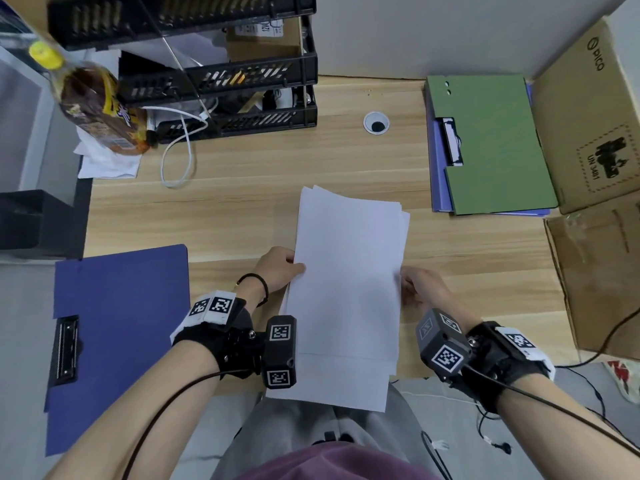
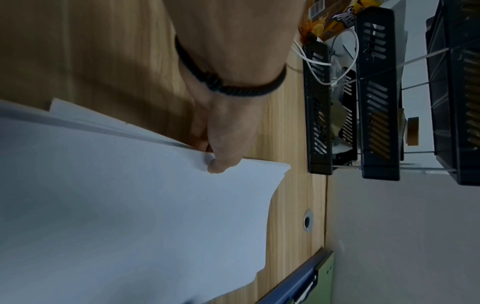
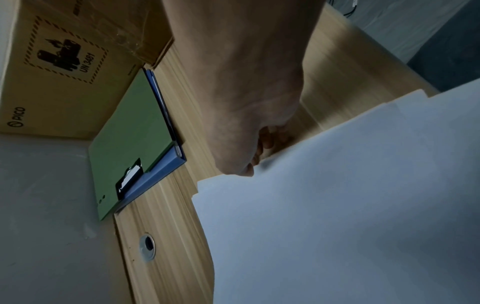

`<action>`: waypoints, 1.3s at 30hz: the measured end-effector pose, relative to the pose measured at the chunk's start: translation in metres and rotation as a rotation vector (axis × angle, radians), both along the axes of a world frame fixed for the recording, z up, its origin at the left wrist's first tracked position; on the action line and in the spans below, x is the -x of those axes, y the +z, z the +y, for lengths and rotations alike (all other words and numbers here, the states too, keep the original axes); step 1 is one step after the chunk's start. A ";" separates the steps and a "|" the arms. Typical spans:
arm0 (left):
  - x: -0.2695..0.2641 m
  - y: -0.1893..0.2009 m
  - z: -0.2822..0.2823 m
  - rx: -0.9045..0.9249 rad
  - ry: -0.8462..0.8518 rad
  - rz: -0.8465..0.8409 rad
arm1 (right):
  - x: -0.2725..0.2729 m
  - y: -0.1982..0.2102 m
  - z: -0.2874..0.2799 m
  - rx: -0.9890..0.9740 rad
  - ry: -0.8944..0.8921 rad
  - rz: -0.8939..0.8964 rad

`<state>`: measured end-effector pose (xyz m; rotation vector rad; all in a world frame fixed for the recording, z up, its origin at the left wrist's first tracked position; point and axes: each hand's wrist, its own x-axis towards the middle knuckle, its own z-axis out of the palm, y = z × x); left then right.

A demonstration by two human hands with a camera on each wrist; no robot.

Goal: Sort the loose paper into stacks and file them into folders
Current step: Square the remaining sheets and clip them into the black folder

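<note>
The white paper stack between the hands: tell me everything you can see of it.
The paper stack is a sheaf of plain white sheets with no print visible, roughly squared, with a few edges fanned out at the far end. It lies lengthwise on the wooden desk, its near end overhanging the desk edge above the person's lap. The left hand pinches its left edge, thumb on top; the right hand holds its right edge, fingers tucked underneath. No folder touches it.

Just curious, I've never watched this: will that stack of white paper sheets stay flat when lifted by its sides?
Probably not. The stack of white paper sheets looks thin, so it likely sags between the left hand and right hand. Its far edges are already fanned, so sheets may slide apart.
</note>
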<state>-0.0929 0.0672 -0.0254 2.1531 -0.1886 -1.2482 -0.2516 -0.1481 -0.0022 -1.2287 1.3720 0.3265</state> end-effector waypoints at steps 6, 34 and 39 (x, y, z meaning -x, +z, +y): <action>0.002 0.006 -0.013 0.027 0.023 -0.058 | -0.011 0.002 0.007 -0.008 -0.049 -0.050; 0.003 0.052 -0.006 0.522 0.129 0.422 | 0.006 -0.017 -0.005 -0.104 0.128 -0.209; 0.001 0.087 -0.013 0.606 0.266 0.173 | -0.011 0.019 -0.012 -0.064 0.003 -0.479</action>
